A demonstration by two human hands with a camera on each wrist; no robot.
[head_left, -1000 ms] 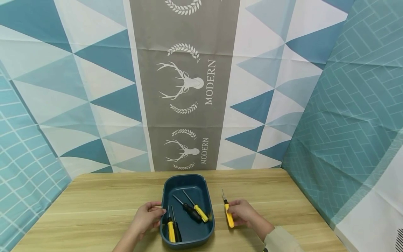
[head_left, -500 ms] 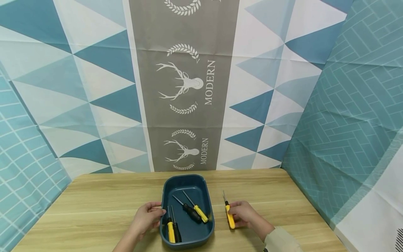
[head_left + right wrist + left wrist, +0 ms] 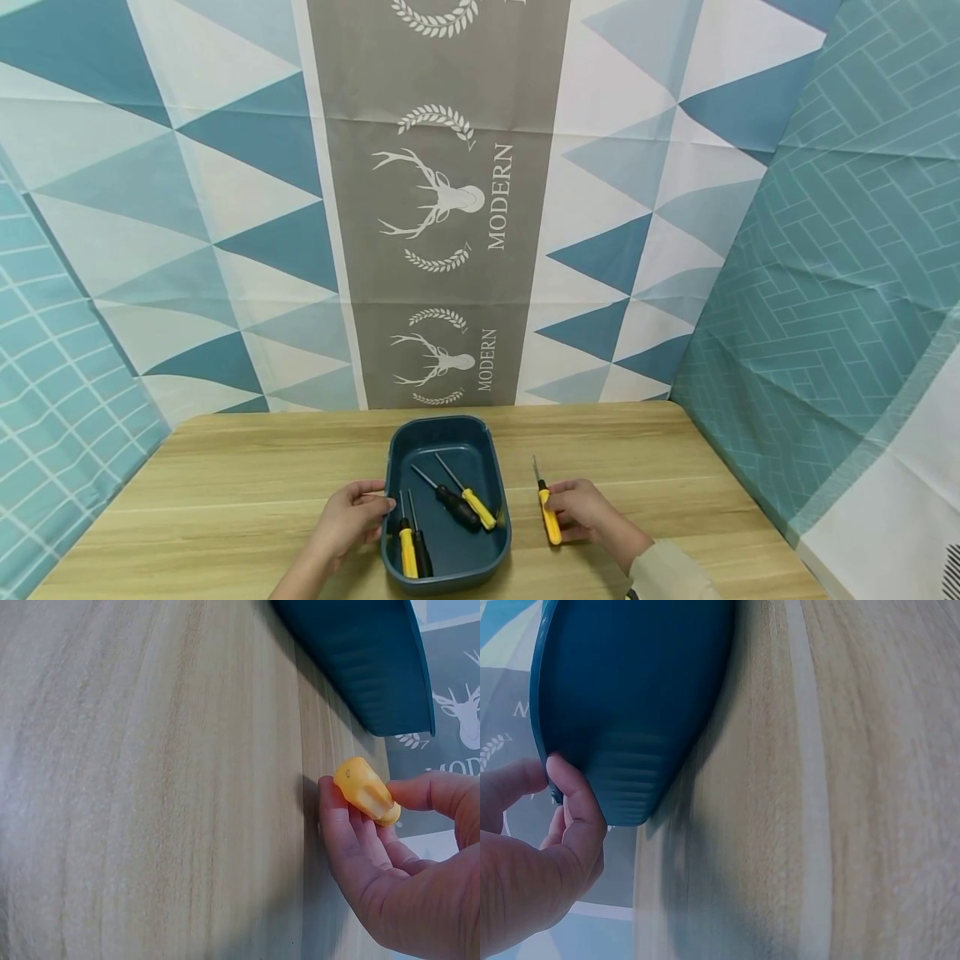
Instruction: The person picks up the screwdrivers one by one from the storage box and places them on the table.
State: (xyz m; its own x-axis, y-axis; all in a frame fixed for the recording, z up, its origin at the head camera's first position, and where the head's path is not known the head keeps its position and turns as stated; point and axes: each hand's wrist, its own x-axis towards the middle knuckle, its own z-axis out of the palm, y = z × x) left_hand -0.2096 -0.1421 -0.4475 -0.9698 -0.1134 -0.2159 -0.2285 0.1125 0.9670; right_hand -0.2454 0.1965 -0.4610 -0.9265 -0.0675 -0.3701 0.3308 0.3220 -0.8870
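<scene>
A dark blue tray (image 3: 450,570) stands on the table. My left hand (image 3: 352,518) pinches its left rim between thumb and fingers, which the left wrist view shows up close. Inside, a yellow screwdriver (image 3: 407,550) and a black screwdriver (image 3: 422,552) lie side by side at the near left. Another black-handled screwdriver (image 3: 456,507) and a yellow one (image 3: 478,508) lie slanted at the right. To the right of the tray, my right hand (image 3: 581,510) grips a yellow screwdriver (image 3: 550,517) by its handle, shaft pointing away. In the right wrist view the handle's butt end (image 3: 364,787) faces the camera.
The wooden table (image 3: 247,467) extends on both sides of the tray. A patterned cloth (image 3: 442,275) hangs behind its far edge. Teal cloth (image 3: 817,333) hangs along the right, and light-blue checked cloth (image 3: 67,375) along the left.
The right hand and its screwdriver have shifted very slightly right and nearer. The left hand and the tray have stayed in place.
</scene>
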